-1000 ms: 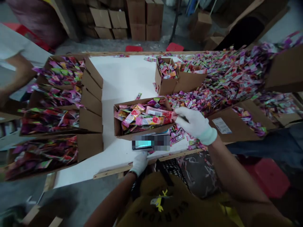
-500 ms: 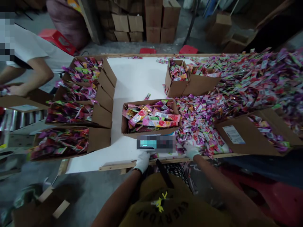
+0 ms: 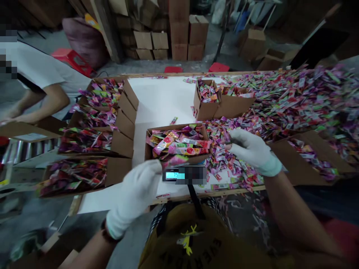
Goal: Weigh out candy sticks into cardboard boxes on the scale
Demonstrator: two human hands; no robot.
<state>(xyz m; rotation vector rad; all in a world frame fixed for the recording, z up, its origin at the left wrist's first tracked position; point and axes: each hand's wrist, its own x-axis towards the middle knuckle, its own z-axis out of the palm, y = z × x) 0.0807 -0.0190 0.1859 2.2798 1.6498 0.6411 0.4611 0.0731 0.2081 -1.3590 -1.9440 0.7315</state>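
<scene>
My gloved left hand [image 3: 137, 192] is closed at the front of an open cardboard box [image 3: 149, 149]. From its fingertips a pink and green candy packet [image 3: 177, 160] sticks out over the box's near edge. The box is full of similar long packets and stands on a digital scale [image 3: 171, 175] with a lit display. To the right, my gloved right hand [image 3: 251, 149] is raised above the loose packets, fingers curled toward the thumb. A blurred pinkish packet [image 3: 226, 136] shows at its fingertips.
Filled boxes [image 3: 119, 170] line the table's left side, beside a roller conveyor [image 3: 28, 151] and a co-worker's arm [image 3: 54, 102]. A large heap of packets [image 3: 303, 97] covers the right side. More boxes [image 3: 206, 108] stand at the back and a tilted one [image 3: 291, 160] at right.
Both hands have risen from the table's near edge: the left from in front of the scale to the box's corner, with a packet, the right up over the heap.
</scene>
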